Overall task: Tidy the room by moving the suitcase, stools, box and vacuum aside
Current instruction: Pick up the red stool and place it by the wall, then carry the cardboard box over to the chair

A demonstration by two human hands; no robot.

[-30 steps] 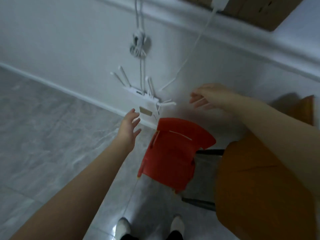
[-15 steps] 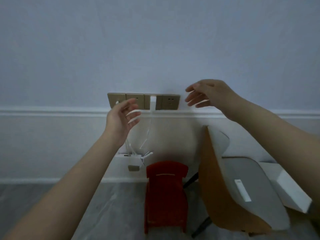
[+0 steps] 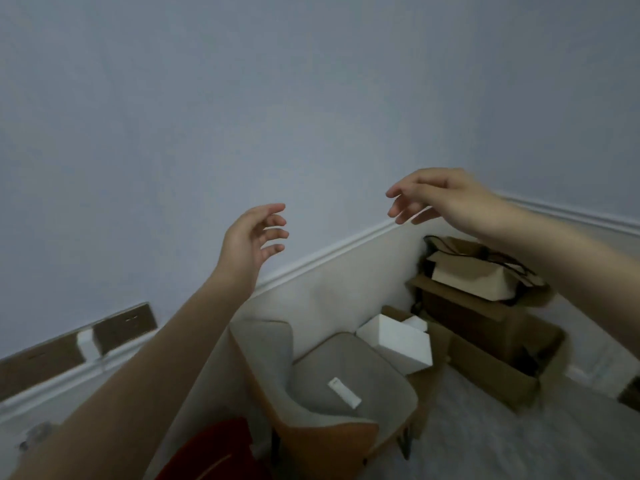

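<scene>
My left hand (image 3: 251, 239) is raised in front of the wall, fingers loosely curled and holding nothing. My right hand (image 3: 440, 197) hangs in the air further right, fingers relaxed and empty. A red stool (image 3: 214, 452) stands by the wall at the bottom edge, partly behind my left forearm. A white box (image 3: 398, 342) lies on the floor to the right of the armchair. Large cardboard boxes (image 3: 485, 334) are stacked in the corner, below my right arm. No suitcase or vacuum shows.
A grey armchair with an orange shell (image 3: 332, 393) stands against the wall between the stool and the boxes, a small white object (image 3: 344, 392) on its seat. Brown wall sockets (image 3: 121, 327) sit at the left. Grey floor (image 3: 519, 441) lies at the bottom right.
The view has swung up and to the right, from the red stool on the floor to the wall and the corner with the boxes. Both hands stay raised and empty.
</scene>
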